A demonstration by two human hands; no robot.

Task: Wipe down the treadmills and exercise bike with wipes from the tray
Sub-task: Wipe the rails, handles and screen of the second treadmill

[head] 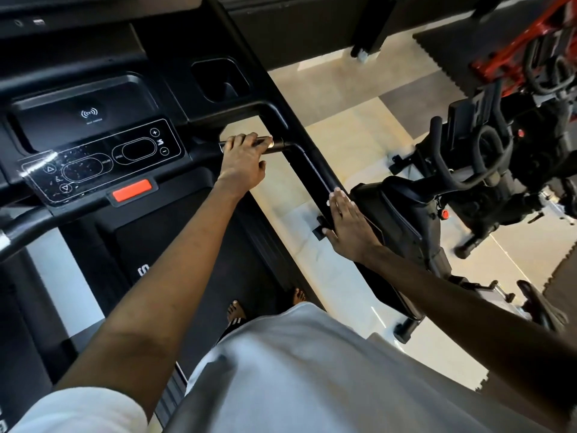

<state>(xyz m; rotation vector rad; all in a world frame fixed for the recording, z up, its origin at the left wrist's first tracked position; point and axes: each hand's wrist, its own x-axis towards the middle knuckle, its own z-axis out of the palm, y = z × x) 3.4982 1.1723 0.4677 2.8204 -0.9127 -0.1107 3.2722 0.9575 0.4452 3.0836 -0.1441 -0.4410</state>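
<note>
– Pale gym floor tiles (pixel 343 89) run between a black treadmill (pixel 93 73) and an exercise bike (pixel 406 220), seen from above a person standing on the belt (pixel 193 260). What are the hands doing?

– The left hand (pixel 243 160) is curled over the metal grip sensor (pixel 265 142) at the console's right edge. The right hand (pixel 346 220) lies flat, fingers straight, on the side handrail (pixel 315 170) along the treadmill's right edge, with the bike just beyond it.

– And the wipe?

– None shows in either hand, and the tray is out of view. Something thin could be hidden under a palm; that cannot be told.

– So what could go wrong?

– If the hands are bare, rail and grip likely get rubbed, not cleaned. Droplets sit on the control panel (pixel 103 160) at the console's front edge; left there they may dry in streaks or creep round the keys. A cloth or wrist dragged across those speed keys might start the belt under sandalled feet (pixel 235 310). The red stop button (pixel 131 190) is close by, below the panel. Leaning out over the rail towards the bike would risk balance.
</note>
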